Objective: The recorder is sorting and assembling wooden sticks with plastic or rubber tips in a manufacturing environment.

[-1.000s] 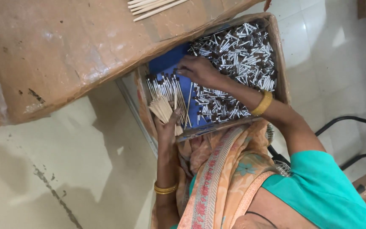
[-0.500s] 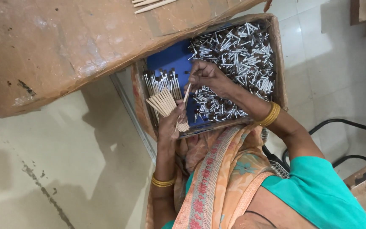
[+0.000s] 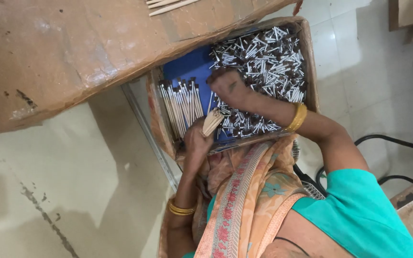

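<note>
My left hand [image 3: 194, 143] grips a small bundle of thin pale wooden sticks [image 3: 212, 122] over the near side of an open cardboard box [image 3: 311, 71]. My right hand [image 3: 228, 86], with a gold bangle at the wrist, rests fingers-down on a heap of small silver pieces with dark brown ends [image 3: 268, 62] that fills the right half of the box. I cannot see what its fingertips hold. A row of sticks with dark tips [image 3: 180, 102] lies on the blue lining [image 3: 190, 67] at the left of the box, beside the bundle.
A large worn cardboard sheet [image 3: 87, 48] covers the upper left, with a few loose sticks [image 3: 168, 5] on its far edge. Pale tiled floor lies on both sides. A black metal chair frame [image 3: 393, 141] stands at the right. Orange patterned cloth covers my lap.
The bundle in my left hand has swung right, toward the heap. My right hand has left the bundle and settled on the silver pieces.
</note>
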